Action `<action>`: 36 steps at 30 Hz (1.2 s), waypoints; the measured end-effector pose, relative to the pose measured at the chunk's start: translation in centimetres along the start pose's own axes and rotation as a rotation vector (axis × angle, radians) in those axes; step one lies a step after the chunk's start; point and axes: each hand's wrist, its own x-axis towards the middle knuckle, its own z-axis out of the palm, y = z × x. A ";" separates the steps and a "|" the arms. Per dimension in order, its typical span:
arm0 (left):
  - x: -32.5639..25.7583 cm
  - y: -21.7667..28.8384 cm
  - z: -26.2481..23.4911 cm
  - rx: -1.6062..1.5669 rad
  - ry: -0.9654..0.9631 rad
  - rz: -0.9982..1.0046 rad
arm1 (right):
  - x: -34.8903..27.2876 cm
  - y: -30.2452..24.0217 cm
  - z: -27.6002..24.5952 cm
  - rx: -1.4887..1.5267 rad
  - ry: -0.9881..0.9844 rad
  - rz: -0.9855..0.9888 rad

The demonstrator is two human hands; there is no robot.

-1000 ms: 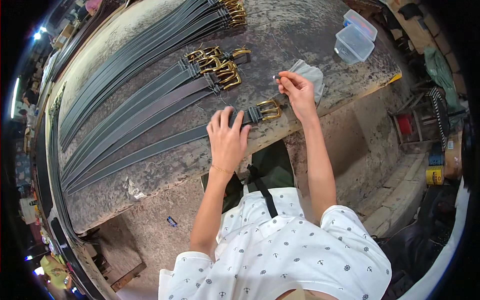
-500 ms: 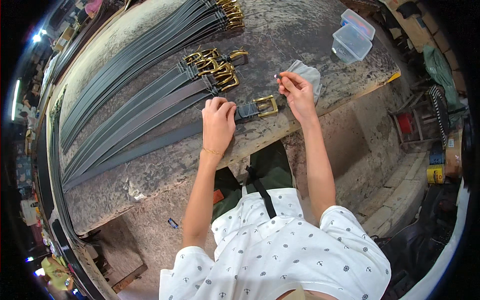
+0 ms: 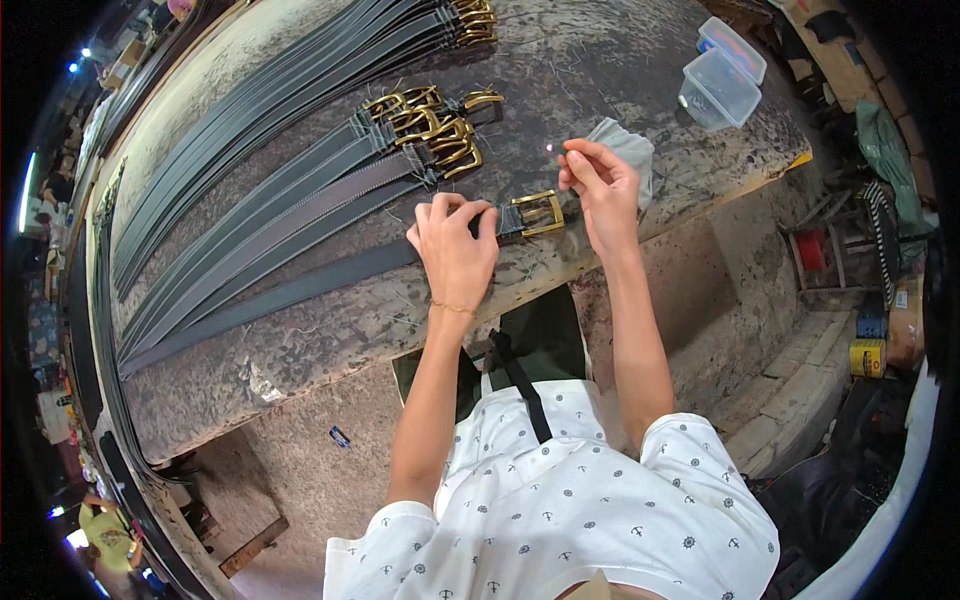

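A dark leather belt (image 3: pixel 330 287) lies along the near side of the worktable, its gold buckle (image 3: pixel 541 214) at the right end. My left hand (image 3: pixel 455 245) rests on this belt just left of the buckle, fingers closed over the strap and hiding part of it. To the right and a little above the buckle, my right hand (image 3: pixel 607 190) is raised off the table. Its thumb and forefinger are pinched together on something small; a tiny bright spot (image 3: pixel 549 148) shows just beyond them. Under that hand lies a crumpled grey cloth (image 3: pixel 632 160).
Beyond my left hand lie more belts (image 3: pixel 300 210) with gold buckles, and another bundle of belts (image 3: pixel 290 120) farther back. Two clear plastic tubs (image 3: pixel 722 90) stand at the table's far right. A stool (image 3: pixel 825 250) is on the floor to the right.
My left hand has slid right along the belt, closer to the buckle, and now covers the strap's wrapped part. The right hand stays pinched at nearly the same place.
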 end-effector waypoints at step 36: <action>-0.6 -2.0 -0.2 -0.250 0.037 0.143 | -2.4 2.2 3.5 -0.673 -0.259 -0.182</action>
